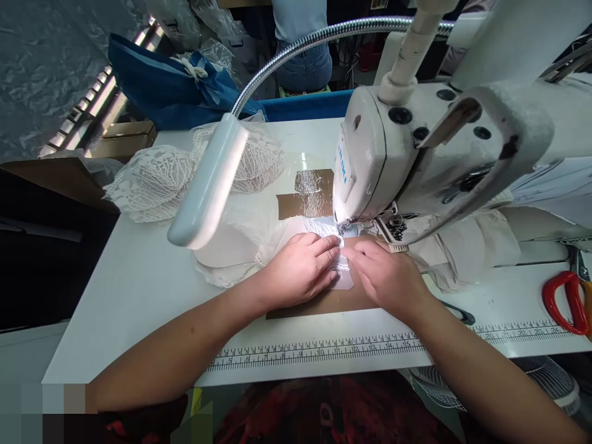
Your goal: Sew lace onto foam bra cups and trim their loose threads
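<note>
My left hand [298, 268] lies on a white lace-trimmed fabric piece [343, 280], its fingers stretched out flat just in front of the needle area of the sewing machine [365, 154]. Close beside it, my right hand [393, 277] is closed, with thumb and forefinger pinching the fabric's right edge near the presser foot. The fingers partly cover the seam. Brown board [305, 308] shows beneath the fabric. More white lace and pale cup-shaped fabric [226, 246] spreads out to the left of my left hand.
A lamp [208, 185] on a bendy metal neck hangs over the table's left side. Behind it sits a lace heap [157, 176]. A ruler strip [324, 354] runs along the front edge. Red-handled scissors [562, 302] lie at far right. A person [303, 43] sits beyond the table.
</note>
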`<state>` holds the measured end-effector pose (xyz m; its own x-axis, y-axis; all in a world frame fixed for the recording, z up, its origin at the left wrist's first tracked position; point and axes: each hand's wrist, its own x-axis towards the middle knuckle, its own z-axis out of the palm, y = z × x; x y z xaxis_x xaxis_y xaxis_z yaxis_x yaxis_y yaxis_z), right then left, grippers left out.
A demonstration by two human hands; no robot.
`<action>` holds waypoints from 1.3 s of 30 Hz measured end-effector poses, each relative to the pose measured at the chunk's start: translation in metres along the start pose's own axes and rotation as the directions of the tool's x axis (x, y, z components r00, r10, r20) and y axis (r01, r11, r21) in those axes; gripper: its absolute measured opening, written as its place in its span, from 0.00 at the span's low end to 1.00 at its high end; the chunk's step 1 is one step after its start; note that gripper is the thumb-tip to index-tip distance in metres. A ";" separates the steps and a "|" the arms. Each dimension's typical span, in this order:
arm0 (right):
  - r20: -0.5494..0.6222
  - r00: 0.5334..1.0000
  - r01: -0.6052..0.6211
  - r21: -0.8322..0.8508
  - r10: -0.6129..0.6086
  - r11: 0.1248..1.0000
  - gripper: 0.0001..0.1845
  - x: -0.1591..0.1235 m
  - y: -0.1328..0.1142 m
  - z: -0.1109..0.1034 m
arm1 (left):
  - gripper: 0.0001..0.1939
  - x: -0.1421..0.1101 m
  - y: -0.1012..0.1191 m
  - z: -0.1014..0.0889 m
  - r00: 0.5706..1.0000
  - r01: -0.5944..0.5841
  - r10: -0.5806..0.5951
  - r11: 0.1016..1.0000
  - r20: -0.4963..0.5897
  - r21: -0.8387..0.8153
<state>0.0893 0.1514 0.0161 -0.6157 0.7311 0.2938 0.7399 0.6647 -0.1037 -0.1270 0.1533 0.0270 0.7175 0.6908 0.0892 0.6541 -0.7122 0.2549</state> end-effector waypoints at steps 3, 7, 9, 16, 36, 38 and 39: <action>0.015 0.999 0.047 0.004 -0.047 0.999 0.17 0.001 -0.002 0.000 | 0.22 0.000 -0.001 0.000 1.000 -0.005 0.005 1.000 0.001 0.000; 0.010 0.998 0.058 -0.011 -0.057 0.998 0.16 -0.001 -0.002 0.000 | 0.22 -0.001 -0.002 -0.001 1.000 -0.012 0.012 1.000 0.006 -0.004; 0.005 0.998 0.062 -0.015 -0.062 0.998 0.16 -0.002 -0.001 0.000 | 0.22 -0.001 -0.002 -0.001 1.000 -0.010 0.010 1.000 0.006 -0.004; 0.010 0.998 0.067 -0.021 -0.067 0.998 0.16 -0.002 -0.002 -0.002 | 0.23 0.000 -0.001 -0.002 1.000 -0.003 0.003 1.000 0.008 0.007; 0.025 1.000 -0.017 -0.083 0.019 0.996 0.16 0.000 -0.005 0.003 | 0.25 0.008 -0.014 0.002 1.000 0.026 -0.027 0.997 0.015 0.076; -0.003 1.000 0.005 -0.053 -0.005 0.999 0.16 -0.003 -0.004 0.002 | 0.25 0.008 -0.015 0.002 1.000 0.022 -0.023 0.996 0.006 0.083; -0.006 1.000 0.024 -0.033 -0.024 0.999 0.16 -0.004 -0.004 0.001 | 0.25 0.008 -0.016 0.003 1.000 0.019 -0.019 0.996 -0.001 0.083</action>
<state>0.0887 0.1463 0.0147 -0.6314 0.7141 0.3023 0.7337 0.6763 -0.0651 -0.1313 0.1696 0.0211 0.7049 0.7041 0.0855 0.6850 -0.7071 0.1753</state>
